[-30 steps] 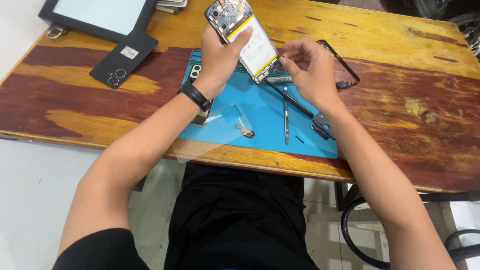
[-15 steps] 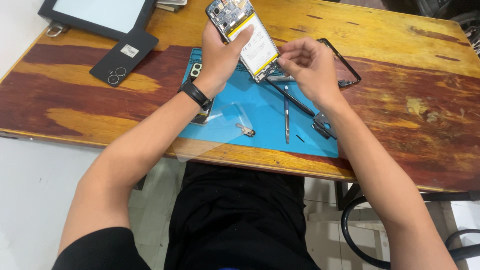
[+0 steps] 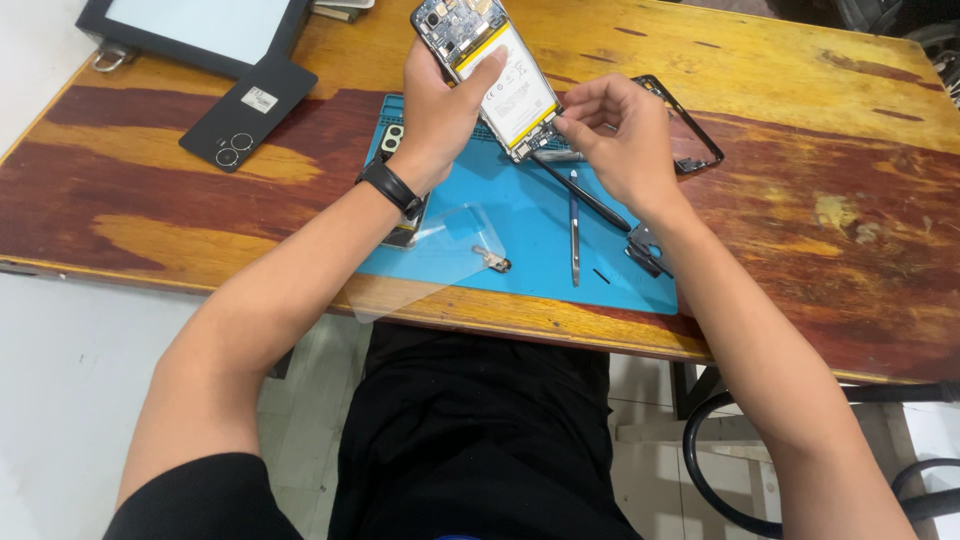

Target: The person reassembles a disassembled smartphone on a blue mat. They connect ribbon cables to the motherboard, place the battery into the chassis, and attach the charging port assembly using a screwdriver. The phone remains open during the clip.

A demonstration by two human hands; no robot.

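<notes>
opened phone (image 3: pixel 490 75): top cut by frame edge | lower end hidden by right hand (image 3: pixel 615 135) | tablet (image 3: pixel 190 30): cropped

Your wear: black short-sleeved shirt (image 3: pixel 180 500), black trousers (image 3: pixel 480 440), one slim black wristband (image 3: pixel 392 187) on your left wrist; forearms bare.

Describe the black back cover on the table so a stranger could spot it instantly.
Start at the wooden table and go to its far left, beside the blue mat. The back cover lies flat just below the framed screen. Unlike it, the cover is a dark slab with two round camera rings.
</notes>
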